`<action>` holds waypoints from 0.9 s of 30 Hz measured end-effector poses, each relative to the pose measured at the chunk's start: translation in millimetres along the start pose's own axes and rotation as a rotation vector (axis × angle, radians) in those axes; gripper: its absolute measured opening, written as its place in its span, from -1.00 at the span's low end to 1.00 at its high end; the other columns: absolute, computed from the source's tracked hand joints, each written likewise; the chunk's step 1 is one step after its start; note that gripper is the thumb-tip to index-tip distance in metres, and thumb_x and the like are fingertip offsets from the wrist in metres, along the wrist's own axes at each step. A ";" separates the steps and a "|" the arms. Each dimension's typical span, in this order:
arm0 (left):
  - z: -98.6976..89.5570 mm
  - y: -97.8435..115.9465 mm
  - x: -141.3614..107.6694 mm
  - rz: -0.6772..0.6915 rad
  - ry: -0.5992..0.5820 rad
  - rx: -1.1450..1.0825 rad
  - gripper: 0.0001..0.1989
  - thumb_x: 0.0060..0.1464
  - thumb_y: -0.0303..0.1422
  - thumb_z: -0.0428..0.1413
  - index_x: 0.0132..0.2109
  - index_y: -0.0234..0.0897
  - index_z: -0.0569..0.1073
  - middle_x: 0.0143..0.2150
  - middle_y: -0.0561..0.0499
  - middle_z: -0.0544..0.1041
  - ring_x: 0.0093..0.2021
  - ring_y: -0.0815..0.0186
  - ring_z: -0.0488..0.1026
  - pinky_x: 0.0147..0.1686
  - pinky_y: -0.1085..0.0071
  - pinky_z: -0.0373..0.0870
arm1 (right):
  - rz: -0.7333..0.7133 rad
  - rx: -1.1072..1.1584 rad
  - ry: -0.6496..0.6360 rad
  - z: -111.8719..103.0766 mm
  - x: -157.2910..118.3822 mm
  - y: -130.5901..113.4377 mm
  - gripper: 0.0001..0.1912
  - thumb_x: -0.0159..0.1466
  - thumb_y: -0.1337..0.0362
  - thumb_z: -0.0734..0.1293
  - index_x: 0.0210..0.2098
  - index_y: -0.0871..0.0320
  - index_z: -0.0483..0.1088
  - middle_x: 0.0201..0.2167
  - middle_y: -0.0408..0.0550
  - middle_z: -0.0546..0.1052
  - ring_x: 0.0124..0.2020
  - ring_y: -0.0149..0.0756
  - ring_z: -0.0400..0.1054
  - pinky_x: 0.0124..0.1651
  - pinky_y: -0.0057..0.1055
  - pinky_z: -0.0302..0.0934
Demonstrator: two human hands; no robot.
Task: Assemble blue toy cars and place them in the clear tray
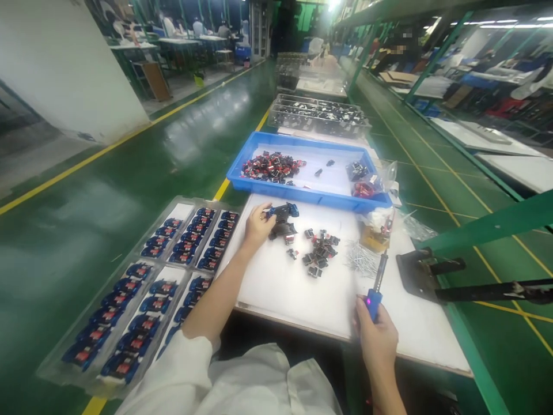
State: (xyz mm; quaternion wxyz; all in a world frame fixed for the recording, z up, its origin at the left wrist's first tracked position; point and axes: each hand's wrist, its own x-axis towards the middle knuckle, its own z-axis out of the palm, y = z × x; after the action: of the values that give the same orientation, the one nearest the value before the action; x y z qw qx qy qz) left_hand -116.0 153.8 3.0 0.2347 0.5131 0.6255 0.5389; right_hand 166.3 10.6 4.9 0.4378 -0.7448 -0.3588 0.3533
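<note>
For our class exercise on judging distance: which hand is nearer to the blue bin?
Left. The left hand, on a dark blue piece, is just short of the blue bin; the right hand, gripping a blue-handled tool, is by the near edge of the table, farther back.

I am looking over the whole view from here and making out no readable text. Any lettering, numbers or signs are staying illegible to me.

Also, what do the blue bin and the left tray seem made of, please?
The blue bin looks like rigid plastic, slightly glossy, with a moulded rim. The left tray seems thin, clear, shiny plastic, perhaps vacuum-formed: green floor shows through its edge.
</note>
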 end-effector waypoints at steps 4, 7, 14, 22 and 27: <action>-1.1 2.0 -2.4 0.045 0.029 -0.026 -0.65 0.06 -0.49 0.14 0.03 -0.33 0.51 0.06 -0.17 0.47 -0.10 0.30 0.56 -0.05 0.37 0.57 | 0.003 0.045 0.026 2.7 -4.1 -5.4 -0.45 0.06 -0.16 0.40 -0.23 0.19 0.49 -0.58 -0.21 0.38 -0.54 -0.31 0.26 -0.47 -0.40 0.23; -0.9 5.9 -4.9 0.086 0.023 -0.052 -0.67 0.05 -0.49 0.12 0.00 -0.28 0.53 0.03 -0.12 0.48 -0.05 0.31 0.54 0.02 0.34 0.54 | 0.000 0.081 0.017 1.5 0.1 -4.8 -0.45 0.05 -0.17 0.41 -0.24 0.19 0.50 -0.56 -0.19 0.41 -0.55 -0.31 0.26 -0.47 -0.39 0.25; 4.6 19.7 -9.9 0.092 0.084 -0.060 -0.67 -0.01 -0.55 0.12 -0.06 -0.31 0.55 -0.06 -0.12 0.50 -0.04 0.27 0.50 -0.01 0.34 0.51 | 0.076 0.005 -0.047 -9.9 13.5 12.8 -0.38 -0.03 -0.14 0.46 -0.18 0.23 0.52 -0.56 -0.15 0.45 -0.57 -0.29 0.33 -0.56 -0.42 0.27; 10.4 25.5 -77.6 -0.056 -0.073 -0.264 -0.67 -0.03 -0.52 0.20 -0.06 -0.28 0.58 -0.04 -0.09 0.51 -0.15 0.31 0.51 -0.04 0.36 0.48 | -0.094 -0.187 -0.008 -19.2 13.0 25.7 -0.56 0.12 -0.05 0.46 -0.19 0.17 0.53 -0.57 -0.11 0.45 -0.57 -0.28 0.33 -0.62 -0.47 0.28; -1.2 26.0 -116.7 -0.219 -0.080 -0.413 -0.56 -0.06 -0.52 0.25 0.04 -0.30 0.52 0.03 -0.14 0.55 -0.04 0.25 0.52 0.05 0.30 0.45 | -0.127 -0.202 -0.026 -20.4 7.6 19.2 -0.59 0.14 -0.02 0.46 -0.20 0.18 0.52 -0.60 -0.13 0.42 -0.63 -0.29 0.30 -0.68 -0.46 0.24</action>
State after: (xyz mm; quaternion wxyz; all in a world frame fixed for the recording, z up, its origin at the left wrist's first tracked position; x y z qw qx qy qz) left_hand -64.5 46.1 -3.1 0.4164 0.4040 0.5440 0.6061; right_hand 191.5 2.0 -6.6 0.3772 -0.7563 -0.4446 0.2968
